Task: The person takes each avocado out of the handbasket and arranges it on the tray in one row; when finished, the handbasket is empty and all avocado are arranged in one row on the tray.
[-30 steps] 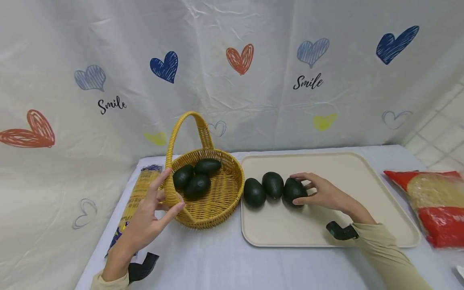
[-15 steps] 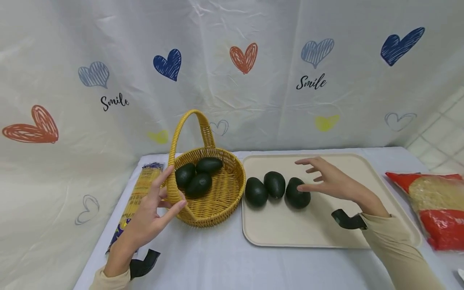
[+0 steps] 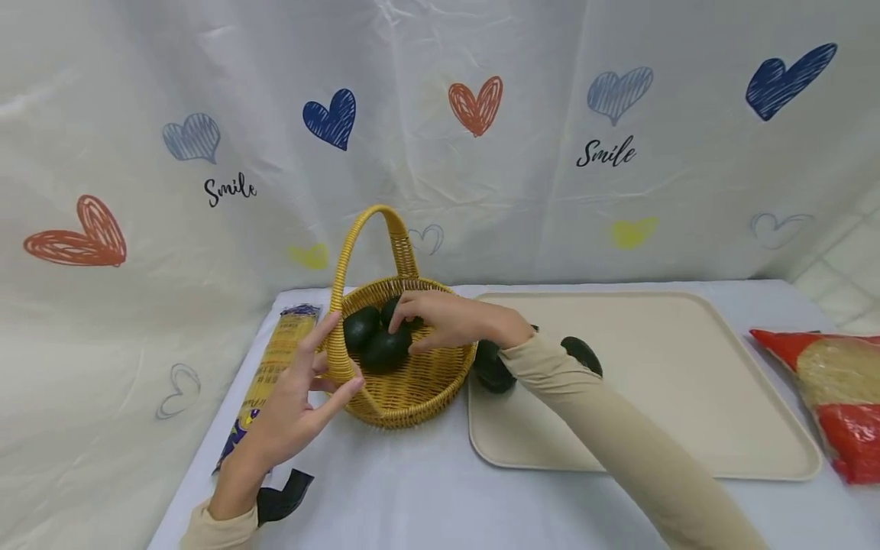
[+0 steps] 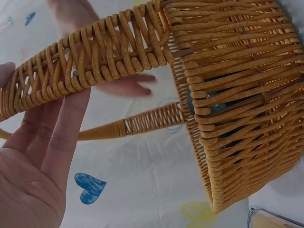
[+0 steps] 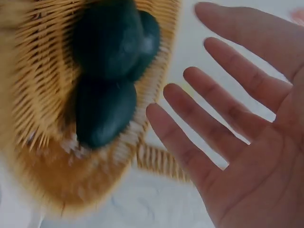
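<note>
A yellow wicker basket point(image 3: 412, 418) stands left of centre with three dark green avocados point(image 3: 386, 351) in it. My left hand point(image 3: 289, 416) holds its upright handle point(image 4: 90, 61), the thumb to one side and the fingers to the other. Over the basket hovers my right hand point(image 3: 450, 317), fingers spread and nothing in them; in the right wrist view its palm point(image 5: 256, 175) shows bare beside the basket. On the beige tray point(image 3: 687, 382) lie more avocados point(image 3: 493, 370), partly hidden behind my right wrist and sleeve.
Left of the basket lies a long yellow packet point(image 3: 278, 359). Past the tray's right side is a red bag point(image 3: 846, 389) with a clear window showing pale yellow contents. A white curtain point(image 3: 522, 191) with printed hearts hangs behind the table.
My right hand let go of an avocado on the tray, rose from it, and swung left over the basket. The left hand has stayed at the handle.
</note>
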### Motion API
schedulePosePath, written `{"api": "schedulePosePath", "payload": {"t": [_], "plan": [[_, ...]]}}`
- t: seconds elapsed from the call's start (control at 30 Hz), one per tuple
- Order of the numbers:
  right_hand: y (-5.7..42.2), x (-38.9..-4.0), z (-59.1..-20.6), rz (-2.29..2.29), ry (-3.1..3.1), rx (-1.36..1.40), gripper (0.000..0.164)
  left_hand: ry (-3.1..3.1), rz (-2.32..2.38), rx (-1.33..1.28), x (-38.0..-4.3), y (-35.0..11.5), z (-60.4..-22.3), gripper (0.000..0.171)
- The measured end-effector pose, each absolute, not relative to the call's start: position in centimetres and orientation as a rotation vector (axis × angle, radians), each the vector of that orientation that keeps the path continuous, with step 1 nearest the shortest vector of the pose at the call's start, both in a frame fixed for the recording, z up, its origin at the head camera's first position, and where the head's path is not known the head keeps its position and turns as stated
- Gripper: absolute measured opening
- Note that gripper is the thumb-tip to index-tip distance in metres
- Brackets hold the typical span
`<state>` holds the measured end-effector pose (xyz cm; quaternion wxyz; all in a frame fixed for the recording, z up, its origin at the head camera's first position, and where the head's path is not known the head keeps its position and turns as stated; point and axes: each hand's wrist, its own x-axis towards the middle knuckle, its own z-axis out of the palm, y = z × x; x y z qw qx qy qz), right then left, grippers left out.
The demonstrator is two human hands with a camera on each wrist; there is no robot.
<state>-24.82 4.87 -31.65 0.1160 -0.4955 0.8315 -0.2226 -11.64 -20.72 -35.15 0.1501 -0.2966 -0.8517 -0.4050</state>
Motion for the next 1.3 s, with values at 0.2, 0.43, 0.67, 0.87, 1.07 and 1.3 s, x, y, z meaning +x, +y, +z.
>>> {"api": "schedulePosePath", "payload": {"t": [0.2, 0.43, 0.67, 0.87, 1.07, 1.3], "plan": [[0.1, -25.6, -33.2, -0.256, 2.388, -1.39, 0.043, -2.481, -1.188, -0.829, -11.7, -20.7, -35.1, 0.096], [-1.4, -24.8, -33.4, -0.097, 2.44, -1.306, 0.045, -2.477, -1.177, -0.836, -11.7, -20.7, -35.0, 0.096], [-0.8, -24.5, -33.5, -0.126, 2.536, -1.123, 0.046, -2.481, -1.19, -0.836, -11.8, -20.5, -34.9, 0.094], [-0.6, -24.3, -34.0, -0.151, 2.469, -1.04, 0.052, -2.502, -1.179, -0.777, -11.4, -20.7, -35.0, 0.094], [-0.4, -24.0, -34.0, -0.036, 2.422, -1.137, 0.048, -2.494, -1.178, -0.775, -11.3, -20.6, -34.9, 0.094], [0.0, -23.9, -34.2, -0.035, 2.351, -1.221, 0.052, -2.474, -1.18, -0.791, -11.3, -20.5, -35.0, 0.095]]}}
